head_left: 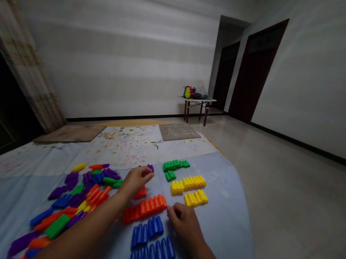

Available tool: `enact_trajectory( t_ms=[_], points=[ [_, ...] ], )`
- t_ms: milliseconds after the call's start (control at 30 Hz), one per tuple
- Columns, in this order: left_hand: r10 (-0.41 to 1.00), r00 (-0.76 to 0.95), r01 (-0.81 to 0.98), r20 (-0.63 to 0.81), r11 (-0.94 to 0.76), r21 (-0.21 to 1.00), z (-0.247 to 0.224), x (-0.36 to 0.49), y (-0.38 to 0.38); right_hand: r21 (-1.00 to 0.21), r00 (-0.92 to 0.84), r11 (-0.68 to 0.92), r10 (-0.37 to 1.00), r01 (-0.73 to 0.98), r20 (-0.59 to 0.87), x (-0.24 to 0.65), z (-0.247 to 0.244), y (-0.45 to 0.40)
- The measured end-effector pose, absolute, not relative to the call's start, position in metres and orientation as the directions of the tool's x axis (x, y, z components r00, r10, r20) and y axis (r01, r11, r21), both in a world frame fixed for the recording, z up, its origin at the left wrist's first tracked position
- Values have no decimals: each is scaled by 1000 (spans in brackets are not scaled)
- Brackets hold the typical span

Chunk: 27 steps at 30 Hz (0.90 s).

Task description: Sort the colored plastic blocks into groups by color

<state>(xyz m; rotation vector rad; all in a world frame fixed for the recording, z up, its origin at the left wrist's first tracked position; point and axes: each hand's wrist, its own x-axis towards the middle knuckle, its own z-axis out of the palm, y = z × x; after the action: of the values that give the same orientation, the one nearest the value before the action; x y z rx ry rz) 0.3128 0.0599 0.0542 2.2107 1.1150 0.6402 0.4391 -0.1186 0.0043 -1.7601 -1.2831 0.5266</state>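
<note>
While the orange row of bullet-shaped plastic blocks (149, 206) is lying between the two hands, the light blue tablecloth (227, 223) is stretching as open room to the right of this row, until its rounded edge, past which the tiled floor (303, 208) is showing. Beyond the row, toward its right, the yellow blocks (196, 198) are lying in two groups, and the green blocks (176, 165) are lying farther beyond it. To the left of the row, a mixed pile of coloured blocks (57, 225) is crowding the cloth, and the left forearm (91, 225) is passing over this side. On the near side of the row, the blue blocks (152, 255) are making two groups.

The left hand (135, 180) is hovering just beyond the row, its fingers curling and its thumb lying close to the index finger, near the purple blocks (151, 167); I cannot tell whether it is gripping one. The right hand (183, 221) is reaching to the row's right end, half curled, thumb and index finger nearly meeting; whether they are touching the last orange block, I cannot tell.
</note>
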Motion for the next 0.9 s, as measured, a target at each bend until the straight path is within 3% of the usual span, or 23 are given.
enact_trajectory(
  t_ms=[400,633,900],
  points=[
    [929,286,721,233,-369,587,70,151,29,-833,346,-47,921,552,177,443,-1,-122],
    [903,366,819,227,-428,382,65,140,37,-830,336,-48,926,556,171,446,-7,-122],
    [873,408,849,267,-470,240,57,180,67,-836,353,-79,925,544,142,443,-8,-123]
  ],
)
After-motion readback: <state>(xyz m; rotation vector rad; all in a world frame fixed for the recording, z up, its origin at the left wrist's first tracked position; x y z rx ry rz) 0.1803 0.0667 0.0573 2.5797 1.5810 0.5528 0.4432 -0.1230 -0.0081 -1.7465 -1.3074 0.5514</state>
